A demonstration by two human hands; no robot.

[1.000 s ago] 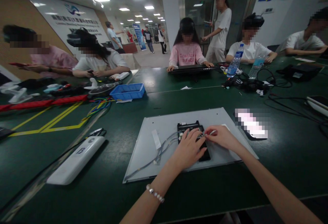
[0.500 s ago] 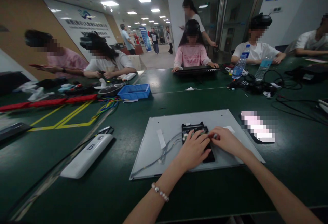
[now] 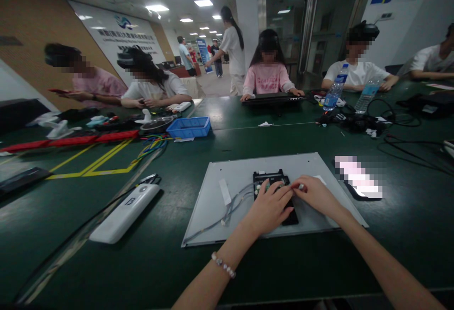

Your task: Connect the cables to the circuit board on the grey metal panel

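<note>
A flat grey-white panel (image 3: 241, 170) lies on the green table in front of me. On it sits a black frame (image 3: 268, 176) with a green circuit board partly showing under my fingers. Grey cables (image 3: 232, 206) run from the frame's left side to the panel's lower left corner. My left hand (image 3: 271, 206) lies over the frame with its fingers spread. At the frame's right edge my right hand (image 3: 314, 194) has thumb and fingertips pinched together, close to the left fingertips. What the pinch holds, if anything, is too small to make out.
A phone (image 3: 358, 180) lies right of the panel, and a white power bank (image 3: 126, 213) with a cable is on the left. Farther back stand a blue bin (image 3: 189, 128) and water bottles (image 3: 336, 88). Several people sit around the table (image 3: 142, 262).
My hands have hardly moved on the frame. The view has shifted slightly to the left. Behind the table, a standing person has walked left.
</note>
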